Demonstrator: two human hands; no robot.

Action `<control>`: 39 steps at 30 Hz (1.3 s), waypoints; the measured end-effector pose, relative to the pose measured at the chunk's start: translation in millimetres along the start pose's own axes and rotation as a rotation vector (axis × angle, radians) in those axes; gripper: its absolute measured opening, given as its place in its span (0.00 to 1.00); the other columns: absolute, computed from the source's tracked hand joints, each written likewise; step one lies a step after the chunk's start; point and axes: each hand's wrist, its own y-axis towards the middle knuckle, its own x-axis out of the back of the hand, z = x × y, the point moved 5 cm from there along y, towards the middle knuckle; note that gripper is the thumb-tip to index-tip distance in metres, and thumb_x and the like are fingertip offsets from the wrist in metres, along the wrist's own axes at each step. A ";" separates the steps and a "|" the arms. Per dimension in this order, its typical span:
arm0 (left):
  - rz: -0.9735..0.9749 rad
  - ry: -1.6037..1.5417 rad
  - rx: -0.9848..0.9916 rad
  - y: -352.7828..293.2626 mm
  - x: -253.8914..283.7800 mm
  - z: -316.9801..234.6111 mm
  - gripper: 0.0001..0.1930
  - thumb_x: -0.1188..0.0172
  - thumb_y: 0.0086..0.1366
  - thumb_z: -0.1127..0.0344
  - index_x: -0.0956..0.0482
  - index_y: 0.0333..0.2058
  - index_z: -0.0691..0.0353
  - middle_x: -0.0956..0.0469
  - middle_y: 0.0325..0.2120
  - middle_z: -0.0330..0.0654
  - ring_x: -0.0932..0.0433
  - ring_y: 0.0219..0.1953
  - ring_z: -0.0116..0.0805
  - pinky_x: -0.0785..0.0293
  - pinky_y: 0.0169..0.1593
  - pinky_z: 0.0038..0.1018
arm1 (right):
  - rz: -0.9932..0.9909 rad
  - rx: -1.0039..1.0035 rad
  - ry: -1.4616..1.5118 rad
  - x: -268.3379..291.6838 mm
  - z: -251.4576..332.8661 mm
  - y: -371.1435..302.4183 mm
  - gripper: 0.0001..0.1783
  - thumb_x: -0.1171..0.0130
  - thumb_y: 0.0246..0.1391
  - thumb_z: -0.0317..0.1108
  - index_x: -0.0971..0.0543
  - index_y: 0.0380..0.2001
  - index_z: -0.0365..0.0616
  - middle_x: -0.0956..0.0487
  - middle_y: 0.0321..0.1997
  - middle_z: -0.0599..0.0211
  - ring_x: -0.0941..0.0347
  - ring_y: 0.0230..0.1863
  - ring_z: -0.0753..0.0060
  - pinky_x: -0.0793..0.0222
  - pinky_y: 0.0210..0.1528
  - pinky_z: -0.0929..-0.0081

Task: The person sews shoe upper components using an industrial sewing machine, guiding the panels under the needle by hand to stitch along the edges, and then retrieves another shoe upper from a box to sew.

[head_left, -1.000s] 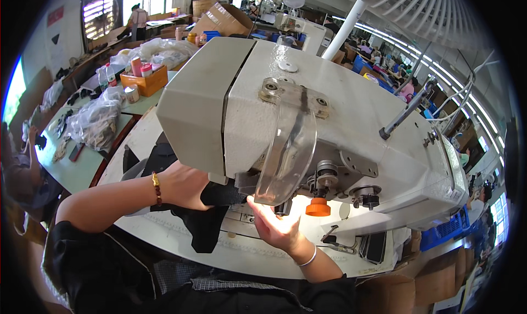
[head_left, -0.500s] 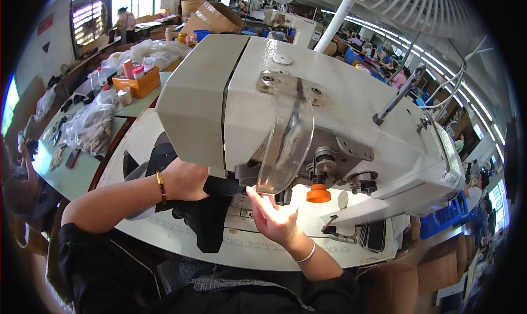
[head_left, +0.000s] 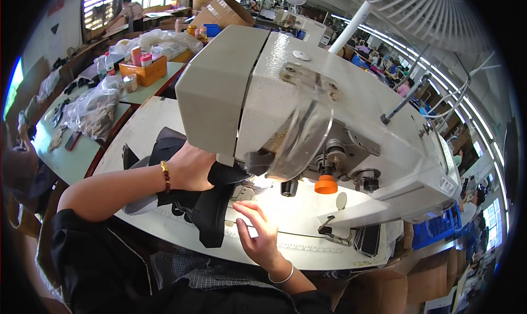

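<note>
A large cream industrial sewing machine point(head_left: 214, 89) fills the middle of the view, a clear plastic guard point(head_left: 307, 130) hanging at its front. Beside the needle area, my left hand point(head_left: 192, 168) grips a piece of black fabric point(head_left: 209, 218); its fingertips are hidden by the cloth and the machine head. The fabric lies partly under the machine and drapes toward me over the white table point(head_left: 307, 255). My right hand point(head_left: 258, 237) is just right of the fabric, over the lit table, fingers apart and holding nothing.
An orange knob point(head_left: 326, 184) sticks out below the machine arm. A ruler strip point(head_left: 307, 247) runs along the table's near edge. To the left, a green table point(head_left: 82, 157) bears plastic bags and an orange box point(head_left: 144, 71). Cardboard boxes point(head_left: 433, 275) stand at the lower right.
My right hand has come away from the needle area, toward me, and its fingers have spread. My left hand stays on the black fabric. The whole view has shifted slightly.
</note>
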 end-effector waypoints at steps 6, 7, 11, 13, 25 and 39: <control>-0.034 0.130 0.095 -12.9 1.4 -16.2 0.40 0.31 0.36 0.56 0.34 0.50 0.63 0.32 0.46 0.53 0.34 0.52 0.52 0.39 0.53 0.43 | 0.220 -0.537 0.923 -33.8 -26.4 -19.5 0.27 0.53 0.60 0.28 0.42 0.61 0.35 0.37 0.62 0.58 0.42 0.64 0.66 0.49 0.65 0.70; -0.015 0.189 0.147 -14.7 -3.0 -17.8 0.41 0.31 0.37 0.54 0.35 0.51 0.63 0.32 0.46 0.53 0.34 0.52 0.52 0.39 0.53 0.44 | 0.231 -0.584 0.986 -33.2 -24.3 -18.8 0.29 0.53 0.60 0.29 0.46 0.63 0.35 0.39 0.64 0.58 0.44 0.65 0.66 0.52 0.67 0.70; 0.095 0.199 0.257 -23.3 1.3 -32.5 0.47 0.33 0.40 0.41 0.38 0.52 0.68 0.31 0.41 0.59 0.30 0.46 0.57 0.35 0.49 0.46 | 0.207 -0.693 0.993 -40.1 -22.6 -17.6 0.30 0.54 0.62 0.31 0.49 0.64 0.35 0.44 0.67 0.57 0.50 0.68 0.67 0.55 0.67 0.72; 0.230 0.110 0.345 -20.4 3.5 -35.6 0.45 0.33 0.43 0.42 0.39 0.55 0.62 0.37 0.51 0.62 0.35 0.52 0.62 0.39 0.55 0.48 | 0.222 -0.688 0.936 -48.2 -31.1 -27.0 0.30 0.54 0.63 0.33 0.49 0.64 0.34 0.45 0.67 0.59 0.49 0.66 0.70 0.53 0.66 0.75; 0.073 0.104 0.192 -30.6 1.0 -40.0 0.47 0.45 0.52 0.32 0.41 0.56 0.68 0.28 0.35 0.64 0.26 0.41 0.58 0.28 0.44 0.43 | 0.191 -0.615 0.839 -66.3 -28.1 -33.6 0.14 0.59 0.66 0.35 0.28 0.43 0.37 0.33 0.34 0.80 0.42 0.35 0.89 0.43 0.40 0.88; 0.129 -0.141 0.400 -15.0 -15.3 -43.9 0.43 0.56 0.61 0.35 0.46 0.59 0.69 0.27 0.40 0.64 0.27 0.46 0.58 0.32 0.51 0.41 | 0.273 -0.751 0.906 -34.4 -34.3 -19.3 0.10 0.41 0.56 0.35 0.24 0.35 0.38 0.24 0.30 0.77 0.32 0.31 0.88 0.32 0.34 0.85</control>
